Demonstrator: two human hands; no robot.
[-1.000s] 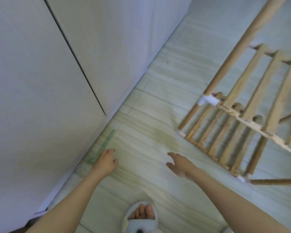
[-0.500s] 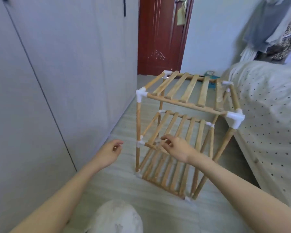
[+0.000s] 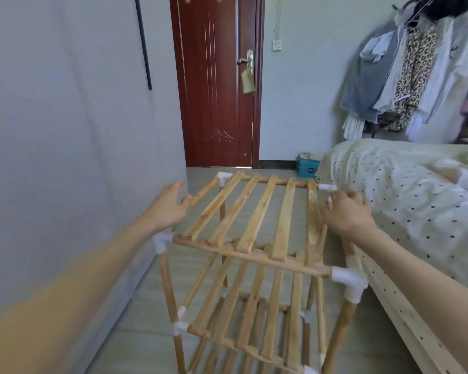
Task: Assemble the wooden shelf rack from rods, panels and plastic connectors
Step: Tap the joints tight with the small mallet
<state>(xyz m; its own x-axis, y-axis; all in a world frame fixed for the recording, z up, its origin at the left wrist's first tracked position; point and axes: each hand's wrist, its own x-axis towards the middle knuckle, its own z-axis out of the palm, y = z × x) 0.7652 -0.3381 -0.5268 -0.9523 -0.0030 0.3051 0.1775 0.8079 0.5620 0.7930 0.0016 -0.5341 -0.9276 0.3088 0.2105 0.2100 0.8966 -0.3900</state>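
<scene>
While both arms reach forward, left hand fingers spread at rack side rod; right hand fingers curl on opposite rod.

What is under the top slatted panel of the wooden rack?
Under the top slatted panel a second slatted panel shows through the gaps, with a third partly visible below it. The slats cover much of the floor underneath, so what lies there cannot be seen.
</scene>
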